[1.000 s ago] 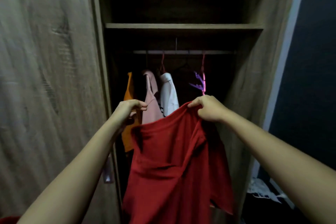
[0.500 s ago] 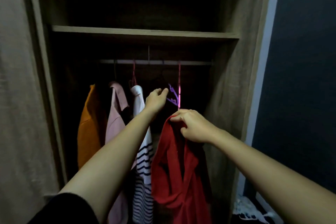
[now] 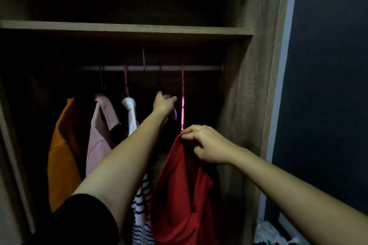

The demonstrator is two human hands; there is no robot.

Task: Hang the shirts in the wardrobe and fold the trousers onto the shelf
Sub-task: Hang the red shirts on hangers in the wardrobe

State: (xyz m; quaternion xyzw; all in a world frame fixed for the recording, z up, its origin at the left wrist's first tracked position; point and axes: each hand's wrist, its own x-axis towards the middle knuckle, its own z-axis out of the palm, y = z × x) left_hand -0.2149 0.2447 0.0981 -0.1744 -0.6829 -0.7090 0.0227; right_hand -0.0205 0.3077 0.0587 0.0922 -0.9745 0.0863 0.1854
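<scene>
Inside the wardrobe (image 3: pixel 245 93), above both hands, runs the rail (image 3: pixel 151 68). The red shirt (image 3: pixel 183 189) dangles from the right hand (image 3: pixel 209 145), pinched shut on its collar. Up-left of it, the left hand (image 3: pixel 163 103) curls around a purple hanger (image 3: pixel 174 114). Fetching the hanger seems underway; next it must unhook and meet the collar.

Both forearms are bare to the wrists. The left arm wears a black sleeve (image 3: pixel 83 219) that ends above the elbow. The left hand (image 3: pixel 163 104) and right hand (image 3: pixel 209 146) carry no rings, watch or gloves.
</scene>
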